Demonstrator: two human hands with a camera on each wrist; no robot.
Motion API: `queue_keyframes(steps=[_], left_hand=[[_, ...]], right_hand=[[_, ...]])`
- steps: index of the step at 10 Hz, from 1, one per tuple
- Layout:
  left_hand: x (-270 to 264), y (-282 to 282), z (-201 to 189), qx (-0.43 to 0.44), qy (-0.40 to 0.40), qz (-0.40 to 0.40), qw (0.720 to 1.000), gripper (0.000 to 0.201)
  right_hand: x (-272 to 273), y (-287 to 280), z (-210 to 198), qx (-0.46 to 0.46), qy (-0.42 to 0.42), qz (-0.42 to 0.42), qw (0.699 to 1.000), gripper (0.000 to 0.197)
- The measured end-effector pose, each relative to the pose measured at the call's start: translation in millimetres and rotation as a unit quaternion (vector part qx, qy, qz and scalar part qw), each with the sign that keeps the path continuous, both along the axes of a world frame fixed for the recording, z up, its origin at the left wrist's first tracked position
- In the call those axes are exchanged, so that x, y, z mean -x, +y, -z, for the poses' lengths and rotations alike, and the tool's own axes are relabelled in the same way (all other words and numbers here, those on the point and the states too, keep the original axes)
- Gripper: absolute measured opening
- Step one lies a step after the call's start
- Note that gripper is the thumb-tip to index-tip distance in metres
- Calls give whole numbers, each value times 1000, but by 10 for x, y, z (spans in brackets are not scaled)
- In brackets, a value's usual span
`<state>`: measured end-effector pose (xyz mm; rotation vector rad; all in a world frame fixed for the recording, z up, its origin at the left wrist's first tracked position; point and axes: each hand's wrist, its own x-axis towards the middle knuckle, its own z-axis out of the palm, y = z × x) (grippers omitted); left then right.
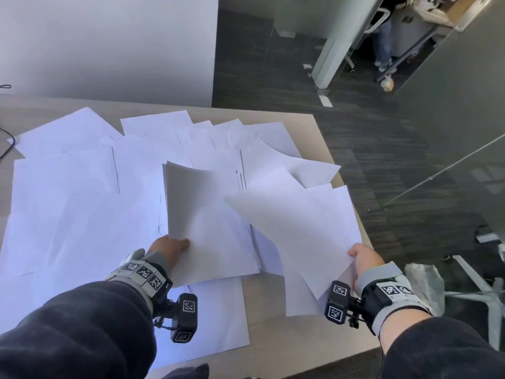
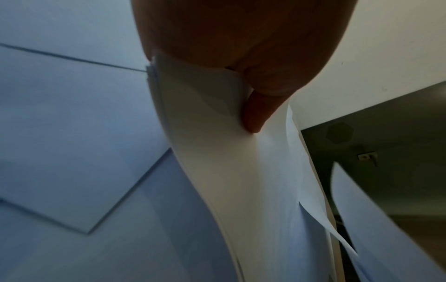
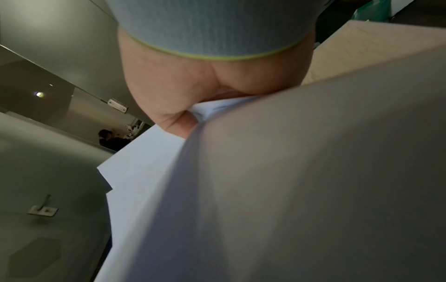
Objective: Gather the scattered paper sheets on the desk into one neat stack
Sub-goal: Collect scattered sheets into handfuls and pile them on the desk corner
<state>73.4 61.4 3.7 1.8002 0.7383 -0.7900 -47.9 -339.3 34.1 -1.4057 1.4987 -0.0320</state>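
Note:
Several white paper sheets (image 1: 82, 187) lie scattered and overlapping across the light wooden desk (image 1: 308, 127). My left hand (image 1: 170, 248) grips a thin bundle of sheets (image 1: 207, 222) by its near left corner, lifted and curling over the desk's middle; in the left wrist view my left hand (image 2: 241, 80) pinches the bundle (image 2: 217, 152) with the thumb on top. My right hand (image 1: 364, 259) pinches other sheets (image 1: 300, 231) at their near right corner, tilted up beside the bundle. In the right wrist view my right hand (image 3: 193, 106) holds those sheets (image 3: 289, 181).
The desk's right edge (image 1: 352, 203) drops to dark carpet (image 1: 369, 149). One sheet (image 1: 218, 318) lies near the front edge under my left wrist. A black cable (image 1: 6, 143) crosses the far left. Glass partitions (image 1: 451, 132) and a person's legs (image 1: 384, 47) are at the right rear.

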Motion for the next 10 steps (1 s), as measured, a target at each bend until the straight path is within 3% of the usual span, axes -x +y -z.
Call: queue_keyframes(steps=[1, 3, 5, 6, 7, 9, 10], left_hand=[[53, -93, 3, 9, 11, 30, 999, 33], [154, -295, 71, 30, 28, 62, 997, 31], [196, -541, 113, 48, 32, 84, 995, 24], [225, -617, 111, 55, 39, 80, 995, 23], [236, -651, 169, 44, 40, 91, 994, 29], [226, -633, 126, -14, 22, 134, 991, 22], [244, -624, 86, -25, 14, 157, 987, 24]], right_hand=[[-11, 182, -118, -4, 40, -26, 999, 17], [218, 126, -44, 59, 102, -164, 979, 9], [500, 179, 22, -4, 23, -134, 991, 25], [532, 178, 44, 5, 24, -149, 989, 23], [621, 148, 139, 28, 88, -180, 979, 23], [767, 52, 130, 29, 188, -176, 966, 38], [839, -5, 38, 20, 236, -169, 957, 23]])
